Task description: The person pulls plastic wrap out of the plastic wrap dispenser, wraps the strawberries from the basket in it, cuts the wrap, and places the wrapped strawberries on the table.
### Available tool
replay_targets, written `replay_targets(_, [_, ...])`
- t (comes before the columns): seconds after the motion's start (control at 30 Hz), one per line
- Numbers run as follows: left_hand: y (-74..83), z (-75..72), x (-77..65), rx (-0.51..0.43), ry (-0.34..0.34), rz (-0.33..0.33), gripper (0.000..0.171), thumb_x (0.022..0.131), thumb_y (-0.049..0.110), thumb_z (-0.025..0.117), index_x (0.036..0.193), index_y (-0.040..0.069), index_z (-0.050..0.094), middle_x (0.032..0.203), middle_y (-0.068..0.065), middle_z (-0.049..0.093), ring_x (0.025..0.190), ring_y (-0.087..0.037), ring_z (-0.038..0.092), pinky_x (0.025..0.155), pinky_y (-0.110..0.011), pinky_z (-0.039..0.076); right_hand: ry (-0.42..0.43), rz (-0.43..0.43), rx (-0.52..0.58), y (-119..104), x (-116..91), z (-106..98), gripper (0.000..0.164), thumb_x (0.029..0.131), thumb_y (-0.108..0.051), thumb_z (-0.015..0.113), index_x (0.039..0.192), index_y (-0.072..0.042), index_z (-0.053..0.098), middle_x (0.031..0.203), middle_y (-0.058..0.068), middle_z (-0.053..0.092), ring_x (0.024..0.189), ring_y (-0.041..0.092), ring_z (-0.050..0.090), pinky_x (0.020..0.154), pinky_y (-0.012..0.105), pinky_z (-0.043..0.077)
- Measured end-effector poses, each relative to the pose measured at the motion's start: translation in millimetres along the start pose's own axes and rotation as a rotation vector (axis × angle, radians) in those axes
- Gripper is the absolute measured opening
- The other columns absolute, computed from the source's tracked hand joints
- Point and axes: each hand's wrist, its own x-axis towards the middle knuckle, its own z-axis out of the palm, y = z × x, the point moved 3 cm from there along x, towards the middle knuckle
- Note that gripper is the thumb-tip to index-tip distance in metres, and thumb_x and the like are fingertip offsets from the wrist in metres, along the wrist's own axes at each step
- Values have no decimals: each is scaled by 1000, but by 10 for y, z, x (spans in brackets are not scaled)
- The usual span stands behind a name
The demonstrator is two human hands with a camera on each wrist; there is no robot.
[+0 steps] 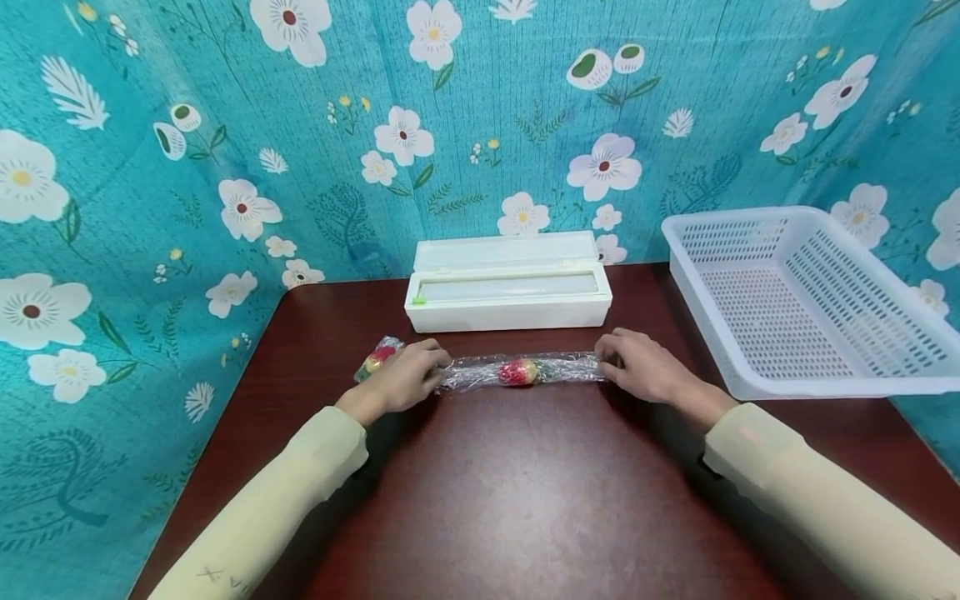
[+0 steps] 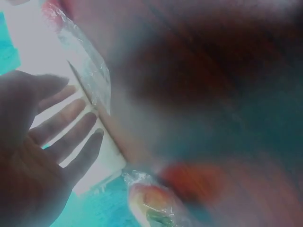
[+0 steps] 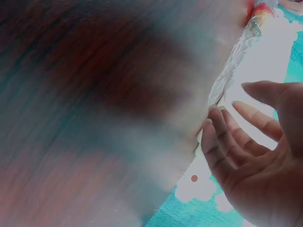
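Note:
A small red-and-yellow fruit-like piece (image 1: 517, 372) with green at one end lies on the table inside a long strip of clear plastic wrap (image 1: 570, 367). At the strip's left end is my left hand (image 1: 408, 375); its fingers look relaxed and slightly bent in the left wrist view, with the wrap's end close beside them. My right hand (image 1: 641, 365) is at the other end, fingers loosely curved and thumb apart in the right wrist view. Whether the fingertips touch the film is hard to tell. Beside my left hand lies a second wrapped fruit-like piece (image 2: 151, 203), partly hidden in the head view.
Behind the strip stands a white cling-film dispenser box (image 1: 510, 312), its lid raised and a green slider at its left. A white perforated basket (image 1: 701, 312) occupies the right back of the dark red table (image 1: 517, 500). A teal flowered cloth (image 1: 480, 108) hangs behind.

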Motion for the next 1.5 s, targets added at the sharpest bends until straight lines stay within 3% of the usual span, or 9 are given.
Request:
replay_targets(0.13, [72,14,-49,82,-39,28,30,92,13,78,120,5,72,115,-8,62,105,-23,62,92,-41,54,-22,-27,-72,-70,-63,2,26,90,-15,79,114,-8,71,107,8,63,92,25,61,81,49,54])
replay_targets(0.33, [131,48,-56,154,-45,45,36,87,17,84,120,7,73,114,-8,62,103,-22,60,90,-39,54,-13,-108,-189,-140,-121,64,37,85,-14,85,118,-9,70,111,8,58,97,23,59,67,42,54])
replay_targets(0.5, [182,39,-31,181,-33,56,38,86,19,85,120,7,73,113,-7,63,99,-22,58,85,-38,54,8,-157,-240,-164,-88,90,34,83,-10,85,114,-10,72,108,5,60,101,24,57,68,42,55])
replay_targets(0.73, [232,79,29,251,-59,80,28,88,14,83,114,6,75,110,-9,66,98,-24,60,85,-39,55,-37,-183,-287,-177,-37,120,26,85,-4,81,110,-9,76,97,4,61,89,22,60,69,42,55])
replay_targets(1.03, [156,133,72,180,-69,22,17,94,0,71,111,3,73,103,-11,67,95,-22,67,83,-38,57,-22,-200,-289,-142,28,127,19,86,4,74,92,-14,76,90,0,61,83,19,59,65,38,53])
replay_targets(1.2, [122,151,69,134,-60,35,13,97,-4,63,104,2,73,98,-10,68,90,-20,68,78,-35,58,-21,-198,-269,-124,23,121,17,87,4,74,93,-12,78,91,0,62,85,19,61,69,40,55])
replay_targets(1.5, [81,143,-49,89,-73,58,21,96,-5,65,115,2,70,109,-11,67,100,-22,67,88,-35,57,-34,-184,-160,-77,-65,82,18,88,3,75,99,-11,78,100,1,68,95,23,66,79,47,57])
